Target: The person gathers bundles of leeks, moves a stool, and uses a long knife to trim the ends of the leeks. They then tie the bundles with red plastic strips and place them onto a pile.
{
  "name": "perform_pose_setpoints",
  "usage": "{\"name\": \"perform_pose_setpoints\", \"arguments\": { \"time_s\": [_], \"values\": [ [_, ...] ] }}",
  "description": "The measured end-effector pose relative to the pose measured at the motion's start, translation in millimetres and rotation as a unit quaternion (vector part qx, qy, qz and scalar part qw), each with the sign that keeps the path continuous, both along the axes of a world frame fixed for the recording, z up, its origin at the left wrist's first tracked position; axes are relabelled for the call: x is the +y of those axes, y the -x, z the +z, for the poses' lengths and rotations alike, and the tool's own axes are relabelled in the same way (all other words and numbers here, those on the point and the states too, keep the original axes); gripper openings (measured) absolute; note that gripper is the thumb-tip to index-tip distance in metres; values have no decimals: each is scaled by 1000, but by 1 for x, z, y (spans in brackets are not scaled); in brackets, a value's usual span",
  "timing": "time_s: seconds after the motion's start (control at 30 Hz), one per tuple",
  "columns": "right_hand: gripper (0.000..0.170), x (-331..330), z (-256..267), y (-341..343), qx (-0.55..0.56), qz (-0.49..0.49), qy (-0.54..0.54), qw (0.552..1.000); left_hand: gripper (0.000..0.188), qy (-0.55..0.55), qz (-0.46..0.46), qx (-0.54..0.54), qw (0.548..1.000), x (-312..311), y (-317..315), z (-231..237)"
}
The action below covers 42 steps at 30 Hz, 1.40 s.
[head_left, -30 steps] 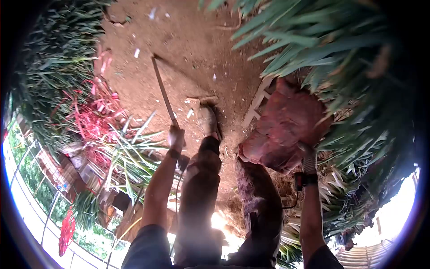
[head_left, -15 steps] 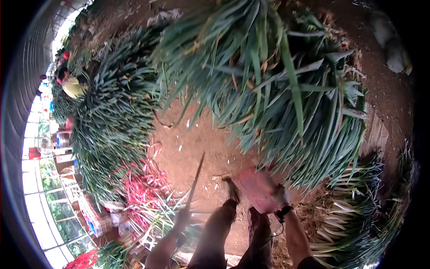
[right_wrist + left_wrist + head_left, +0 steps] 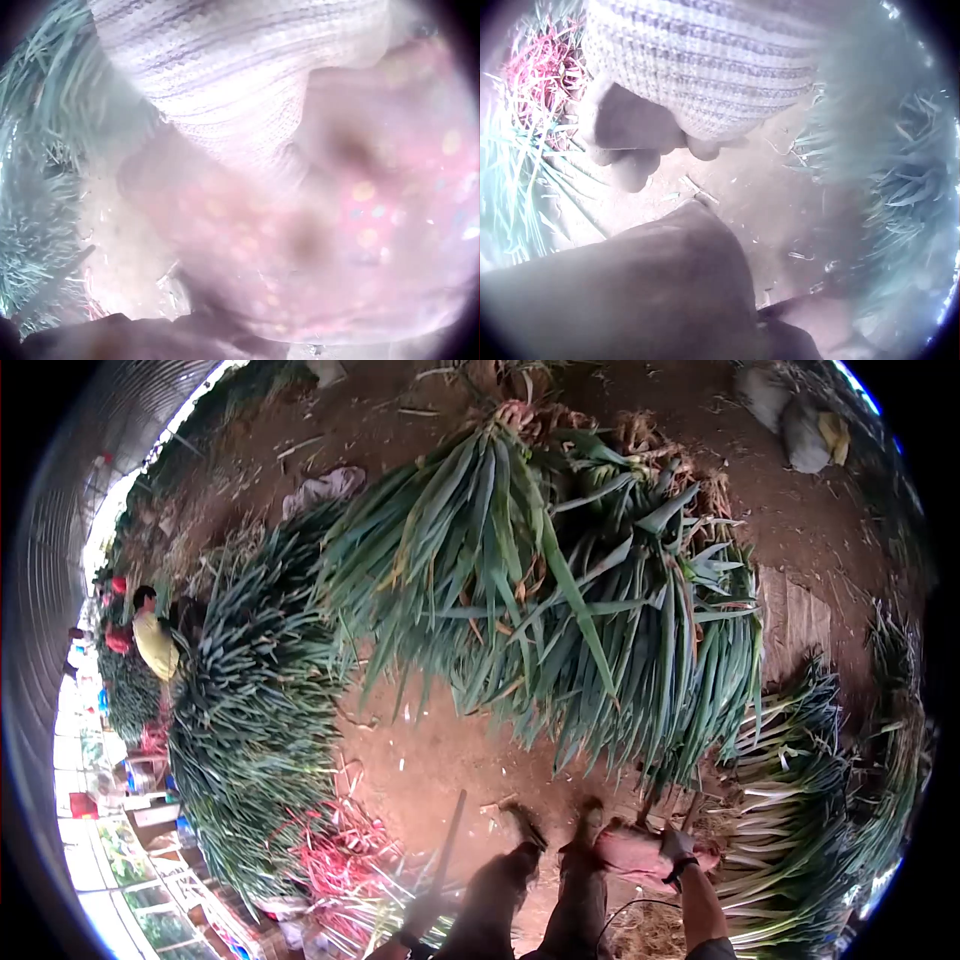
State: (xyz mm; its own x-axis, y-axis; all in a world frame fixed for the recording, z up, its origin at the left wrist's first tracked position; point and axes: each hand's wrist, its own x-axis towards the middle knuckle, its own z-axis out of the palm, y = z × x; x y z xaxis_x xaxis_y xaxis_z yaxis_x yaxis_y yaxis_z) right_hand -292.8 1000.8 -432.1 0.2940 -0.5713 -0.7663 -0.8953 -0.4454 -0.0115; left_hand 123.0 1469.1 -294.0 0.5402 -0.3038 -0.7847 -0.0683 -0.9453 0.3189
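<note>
At the bottom of the head view my left hand holds a long, thin blade-like tool pointing away from me. The left wrist view has the gloved hand curled round the tool's handle. My right hand grips a reddish-pink padded cloth thing beside my right leg. Up close, the gloved right hand presses into its dotted pink surface, and the fingertips are hidden. Beyond my feet lies a big heap of long green leafy stalks.
Another leafy heap runs along the left, with tangled pink-red strips near its end. White-stemmed stalks lie in a row at the right. A person in yellow is at the far left. Brown ground shows between the heaps.
The head view has tilted up and shows more of the heaps. The pink cloth thing has moved from in front of my legs to beside my right leg, still held; the blade remains in my left hand.
</note>
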Motion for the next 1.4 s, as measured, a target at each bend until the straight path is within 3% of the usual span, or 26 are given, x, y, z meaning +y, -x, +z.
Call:
{"name": "perform_pose_setpoints", "arguments": {
  "time_s": [0.13,0.17,0.23,0.27,0.3,0.33,0.43,0.53,0.57,0.6,0.67,0.7,0.73,0.77,0.8,0.9,0.93,1.0,1.03,1.07,1.13,1.17,1.27,1.33,1.37,1.4],
  "values": [
    [35,10,-14,37,39,-91,-15,995,39,-79,-175,-44,980,18,-36,-3],
    [35,13,-26,43,57,-62,-25,996,38,-71,-172,-44,982,21,-42,-4],
    [33,31,-50,54,62,-125,-56,989,38,-54,-167,-42,984,29,-52,-6],
    [32,34,-63,56,64,-153,-69,984,37,-68,-62,7,996,24,-53,-3],
    [31,39,-79,61,82,-61,-117,988,38,-84,47,44,994,6,-54,10],
    [30,45,-97,64,86,-49,-132,986,39,-100,-130,-37,986,3,-57,6],
    [30,50,-107,43,80,-42,-180,980,44,-94,-145,-69,983,-17,-61,1],
    [30,70,-193,45,104,59,-225,967,44,-106,-52,-16,993,-50,-68,3],
    [28,69,-202,34,98,40,-186,977,44,-195,-167,-29,966,-33,-80,-19],
    [33,53,-185,5,100,58,-165,980,41,-122,44,18,991,-54,-77,-4],
    [42,40,-151,-24,-121,25,73,990,38,-122,8,-4,993,-87,-81,7],
    [47,38,-138,-34,-86,-37,-4,996,35,-92,-17,-3,996,-76,-86,-5],
    [52,30,-136,-46,-54,-98,-76,991,34,-67,131,57,987,-102,-85,9],
    [58,42,-163,-22,-178,-142,-154,961,33,-73,56,35,995,-115,-86,18],
    [59,45,-156,-20,-269,-270,-230,896,32,-77,-17,10,997,-127,-87,27],
    [52,18,-68,-39,-160,-233,-91,955,28,44,50,10,998,-131,-82,55],
    [45,9,-32,-44,-215,-304,-74,925,27,87,87,13,992,-132,-80,66],
    [39,8,-33,-26,-250,-405,-89,875,29,121,204,55,970,-122,-85,84],
    [33,-7,2,-39,-256,-540,-147,788,33,112,291,85,946,-109,-93,89],
    [31,-20,26,-45,-233,-494,-70,835,38,102,377,106,915,-95,-101,94],
    [28,-31,30,-40,-290,-481,18,827,60,24,183,-119,975,-83,-109,118],
    [26,-43,46,-45,-328,-481,41,812,70,-94,200,-211,952,-67,-125,104],
    [20,-78,89,-61,-423,-485,92,760,55,62,412,-227,880,-58,-163,116],
    [15,-99,98,-69,-467,-502,108,720,34,201,538,-227,787,-128,-184,178],
    [13,-108,150,-90,-489,-528,42,693,30,281,520,-262,763,-125,-205,166],
    [13,-116,156,-95,-513,-513,28,688,25,298,469,-280,782,-148,-223,187]
  ]
}}
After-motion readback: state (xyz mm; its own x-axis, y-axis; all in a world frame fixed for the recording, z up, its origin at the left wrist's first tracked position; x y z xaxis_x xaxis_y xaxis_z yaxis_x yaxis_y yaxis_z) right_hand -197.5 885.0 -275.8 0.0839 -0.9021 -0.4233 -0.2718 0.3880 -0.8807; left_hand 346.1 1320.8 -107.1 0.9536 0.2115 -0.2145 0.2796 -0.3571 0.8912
